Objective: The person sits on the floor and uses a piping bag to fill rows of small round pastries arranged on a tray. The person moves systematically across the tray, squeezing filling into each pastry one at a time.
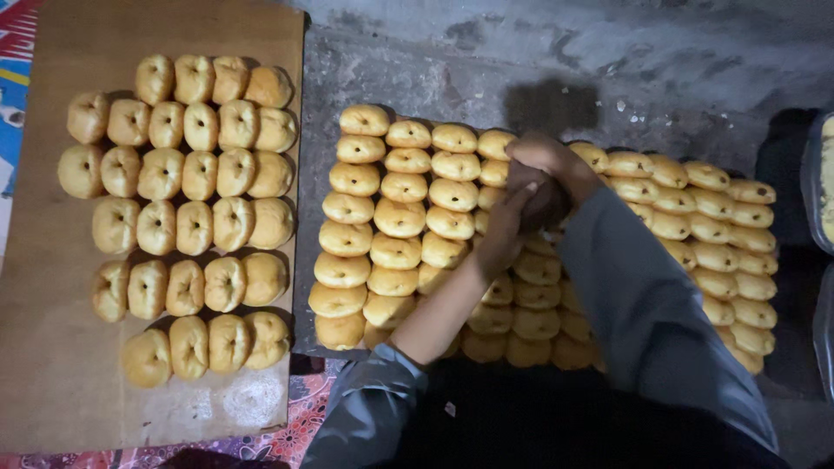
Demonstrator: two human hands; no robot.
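I am pressing both hands together over the dark tray [303,287] of smooth, golden dough rings [395,217]: my right hand [547,169] is curling closed above my left hand [508,230]; whether either is holding anything, I cannot tell. Paler rings [187,178] are filling the wooden board [52,382] beside it, on rough grey concrete [608,61].

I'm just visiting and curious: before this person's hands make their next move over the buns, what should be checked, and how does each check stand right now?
1. Both hands in view: ok, left hand and right hand meet over the dark tray.
2. What the fingers hold: cannot tell, hidden between the hands.
3. Buns on the tray in neat rows: ok.
4. Holed buns on the wooden board, apart from the hands: ok.
5. Sleeve clear of buns: not ok, it lies across them.
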